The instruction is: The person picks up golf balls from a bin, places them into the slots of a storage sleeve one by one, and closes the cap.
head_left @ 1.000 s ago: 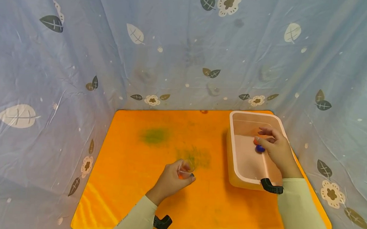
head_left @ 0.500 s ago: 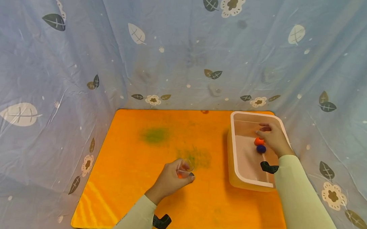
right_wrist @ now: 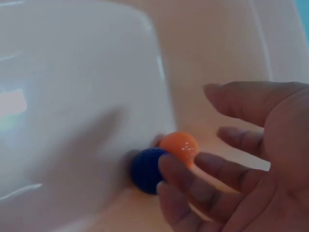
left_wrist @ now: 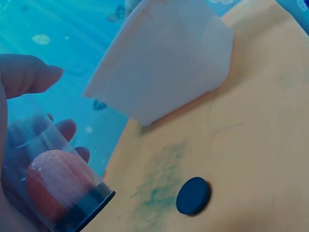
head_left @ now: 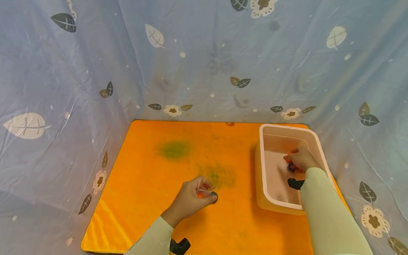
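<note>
My left hand [head_left: 188, 200] grips a clear plastic tube [left_wrist: 30, 129], tilted, with its fingers and thumb round the wall. Inside the tube an orange ball [left_wrist: 57, 180] lies against its dark end. On the cloth near that hand rests a round black cap [left_wrist: 193, 195]. Reaching down into the pale pink bin [head_left: 264, 167], my right hand [head_left: 305, 160] has its fingers spread and loosely bent. A dark blue ball [right_wrist: 146, 171] sits right at those fingertips, overlapped by one of them in the right wrist view. Beside it is an orange ball [right_wrist: 179, 145], partly behind the blue one.
An orange cloth [head_left: 147, 200] with green stains covers the table, and the bin stands at its right side. Blue-grey patterned curtains [head_left: 199, 59] rise along the back and both sides. A black wrist mount [head_left: 179, 246] is on the left sleeve.
My right hand first rises off the two balls, then drops back over them with fingers at the blue ball. My left hand keeps its hold on the tube, hardly moving.
</note>
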`<state>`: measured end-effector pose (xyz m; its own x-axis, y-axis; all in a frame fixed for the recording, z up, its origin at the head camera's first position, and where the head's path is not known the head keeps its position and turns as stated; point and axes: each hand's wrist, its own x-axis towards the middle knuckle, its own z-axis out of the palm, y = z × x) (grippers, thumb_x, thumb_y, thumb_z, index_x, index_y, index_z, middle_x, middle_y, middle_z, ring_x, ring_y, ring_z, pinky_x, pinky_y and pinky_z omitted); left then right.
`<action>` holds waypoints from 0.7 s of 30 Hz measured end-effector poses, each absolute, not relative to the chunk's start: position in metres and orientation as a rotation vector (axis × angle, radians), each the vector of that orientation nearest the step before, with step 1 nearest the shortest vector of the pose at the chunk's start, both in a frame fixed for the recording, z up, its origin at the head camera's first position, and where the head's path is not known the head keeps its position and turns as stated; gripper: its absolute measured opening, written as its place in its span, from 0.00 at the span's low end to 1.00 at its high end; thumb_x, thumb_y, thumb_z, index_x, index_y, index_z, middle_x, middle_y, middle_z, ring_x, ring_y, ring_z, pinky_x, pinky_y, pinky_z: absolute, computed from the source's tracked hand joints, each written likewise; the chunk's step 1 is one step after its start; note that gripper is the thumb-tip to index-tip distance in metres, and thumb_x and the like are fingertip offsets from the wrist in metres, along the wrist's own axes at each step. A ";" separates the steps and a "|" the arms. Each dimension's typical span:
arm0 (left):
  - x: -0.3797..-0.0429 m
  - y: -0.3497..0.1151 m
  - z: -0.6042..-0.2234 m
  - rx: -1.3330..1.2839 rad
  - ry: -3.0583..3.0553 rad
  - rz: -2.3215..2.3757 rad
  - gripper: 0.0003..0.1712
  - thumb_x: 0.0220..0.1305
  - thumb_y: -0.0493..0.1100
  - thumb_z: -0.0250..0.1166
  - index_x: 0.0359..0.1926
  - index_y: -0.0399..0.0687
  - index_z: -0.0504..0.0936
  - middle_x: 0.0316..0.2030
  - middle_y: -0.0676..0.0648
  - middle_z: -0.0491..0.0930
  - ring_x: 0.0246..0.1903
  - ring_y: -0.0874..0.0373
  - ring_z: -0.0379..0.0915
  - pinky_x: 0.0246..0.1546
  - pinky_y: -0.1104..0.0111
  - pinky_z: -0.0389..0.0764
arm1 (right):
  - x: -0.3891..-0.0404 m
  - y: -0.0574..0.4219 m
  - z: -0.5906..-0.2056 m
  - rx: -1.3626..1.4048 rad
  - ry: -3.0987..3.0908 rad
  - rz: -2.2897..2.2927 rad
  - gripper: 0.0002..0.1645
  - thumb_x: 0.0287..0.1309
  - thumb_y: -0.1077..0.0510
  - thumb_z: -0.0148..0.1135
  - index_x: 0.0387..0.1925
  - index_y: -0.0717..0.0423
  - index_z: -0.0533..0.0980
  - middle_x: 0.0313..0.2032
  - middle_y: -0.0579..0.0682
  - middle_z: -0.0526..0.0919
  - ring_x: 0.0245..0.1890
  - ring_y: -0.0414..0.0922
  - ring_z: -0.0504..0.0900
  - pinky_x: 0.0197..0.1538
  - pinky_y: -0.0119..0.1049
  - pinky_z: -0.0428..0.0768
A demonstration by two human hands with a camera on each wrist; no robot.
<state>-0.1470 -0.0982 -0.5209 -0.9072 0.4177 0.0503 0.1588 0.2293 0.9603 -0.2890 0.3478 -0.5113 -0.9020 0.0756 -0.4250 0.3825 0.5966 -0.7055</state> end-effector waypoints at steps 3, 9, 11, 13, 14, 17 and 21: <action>-0.147 -0.100 -0.521 0.541 2.276 1.751 0.15 0.58 0.53 0.70 0.42 0.57 0.76 0.47 0.58 0.80 0.41 0.62 0.80 0.42 0.65 0.79 | -0.291 0.346 -0.516 0.378 2.409 -1.149 0.20 0.60 0.54 0.62 0.42 0.65 0.66 0.16 0.47 0.70 0.16 0.47 0.71 0.22 0.45 0.76; -0.146 -0.103 -0.522 0.539 2.325 1.716 0.21 0.57 0.59 0.69 0.43 0.51 0.75 0.46 0.58 0.80 0.40 0.62 0.80 0.39 0.66 0.80 | -0.297 0.345 -0.527 0.213 2.445 -0.935 0.17 0.57 0.61 0.59 0.17 0.56 0.64 0.09 0.46 0.62 0.09 0.45 0.65 0.17 0.38 0.69; -0.146 -0.104 -0.523 0.535 2.355 1.698 0.23 0.57 0.60 0.69 0.43 0.50 0.75 0.46 0.58 0.80 0.40 0.62 0.80 0.39 0.66 0.80 | -0.299 0.346 -0.531 0.175 2.477 -0.900 0.16 0.54 0.64 0.60 0.18 0.55 0.63 0.10 0.46 0.61 0.10 0.44 0.64 0.18 0.37 0.68; -0.146 -0.106 -0.524 0.525 2.367 1.694 0.23 0.57 0.60 0.69 0.43 0.50 0.75 0.46 0.57 0.81 0.40 0.62 0.80 0.39 0.66 0.80 | -0.301 0.347 -0.536 0.186 2.462 -0.921 0.13 0.48 0.69 0.58 0.20 0.56 0.63 0.13 0.46 0.60 0.12 0.44 0.60 0.18 0.35 0.63; -0.146 -0.107 -0.524 0.515 2.370 1.692 0.23 0.56 0.60 0.69 0.43 0.51 0.75 0.46 0.57 0.81 0.40 0.62 0.80 0.39 0.66 0.80 | -0.302 0.348 -0.538 0.210 2.436 -0.955 0.11 0.47 0.70 0.56 0.22 0.57 0.63 0.16 0.47 0.59 0.14 0.45 0.58 0.18 0.36 0.61; -0.145 -0.109 -0.526 0.488 2.367 1.691 0.21 0.56 0.59 0.69 0.43 0.54 0.75 0.46 0.58 0.80 0.40 0.62 0.80 0.39 0.66 0.80 | -0.304 0.350 -0.546 0.340 2.359 -1.023 0.03 0.52 0.68 0.51 0.29 0.60 0.66 0.25 0.51 0.62 0.24 0.49 0.61 0.25 0.36 0.61; -0.144 -0.111 -0.530 0.476 2.365 1.699 0.17 0.56 0.56 0.70 0.41 0.59 0.75 0.45 0.57 0.81 0.39 0.63 0.80 0.38 0.67 0.80 | -0.306 0.350 -0.553 0.412 2.374 -0.962 0.09 0.63 0.58 0.47 0.40 0.60 0.70 0.39 0.55 0.64 0.41 0.52 0.65 0.33 0.37 0.65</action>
<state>-0.1443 -0.1112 -0.5299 -0.9302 0.3656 0.0320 0.1470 0.2913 0.9453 -0.3055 0.3504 -0.5533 -0.8073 0.0762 -0.5852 0.4622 0.6982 -0.5467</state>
